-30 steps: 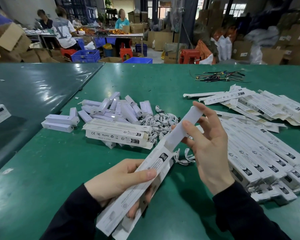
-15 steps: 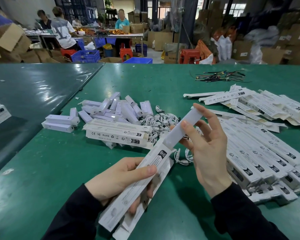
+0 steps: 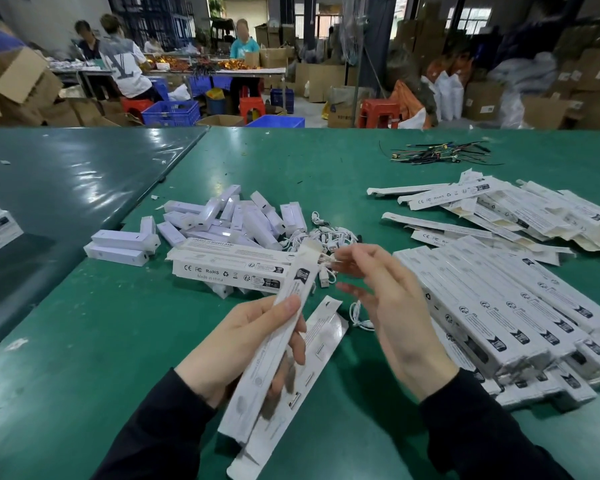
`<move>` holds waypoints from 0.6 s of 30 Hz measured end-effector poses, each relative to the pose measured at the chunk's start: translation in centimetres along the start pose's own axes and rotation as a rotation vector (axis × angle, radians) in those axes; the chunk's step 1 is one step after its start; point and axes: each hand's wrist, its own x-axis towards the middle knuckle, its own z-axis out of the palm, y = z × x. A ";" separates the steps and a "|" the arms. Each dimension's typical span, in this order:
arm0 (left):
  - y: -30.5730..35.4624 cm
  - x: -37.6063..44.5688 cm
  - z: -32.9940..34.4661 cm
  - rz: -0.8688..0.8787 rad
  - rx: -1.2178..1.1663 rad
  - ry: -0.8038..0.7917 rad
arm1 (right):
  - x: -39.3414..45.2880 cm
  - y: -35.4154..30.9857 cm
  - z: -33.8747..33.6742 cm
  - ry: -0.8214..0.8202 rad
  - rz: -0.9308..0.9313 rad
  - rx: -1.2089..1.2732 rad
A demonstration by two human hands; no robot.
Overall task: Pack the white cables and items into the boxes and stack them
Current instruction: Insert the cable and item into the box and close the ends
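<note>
My left hand (image 3: pixel 243 344) grips a long white box (image 3: pixel 288 306), tilted with its open end up and away from me. A second flat box (image 3: pixel 316 351) lies under that hand's fingers. My right hand (image 3: pixel 395 317) is blurred, its straight fingertips at the box's open end. Behind the box's open end lie a pile of white bar-shaped items (image 3: pixel 229 220) and a tangle of white cables (image 3: pixel 326 237). A loose cable (image 3: pixel 357 317) lies on the green table (image 3: pixel 118 341) between my hands.
A couple of closed boxes (image 3: pixel 229 268) are stacked in front of the bars. Several filled boxes (image 3: pixel 499 306) lie in rows at the right, with flat unfilled ones (image 3: pixel 499 209) behind them. Dark wires (image 3: pixel 437 154) lie at the far right. People work at tables beyond.
The white bar that stuck out of the box's top has slid fully inside. My right hand let go of it and its fingertips are now at the box's open end.
</note>
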 end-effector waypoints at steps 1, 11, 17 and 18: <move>0.0 0.0 0.0 0.031 -0.003 0.038 | 0.1 0.1 -0.3 0.056 -0.025 -0.061; 0.5 -0.2 1.4 0.568 0.070 0.582 | -0.2 1.8 -1.3 -0.207 0.073 -1.495; 0.5 0.2 0.6 0.295 -0.082 0.569 | -0.3 1.3 -1.2 0.004 -0.320 -1.212; 0.5 0.3 0.5 0.223 -0.103 0.558 | -0.3 1.2 -1.0 0.019 -0.354 -1.030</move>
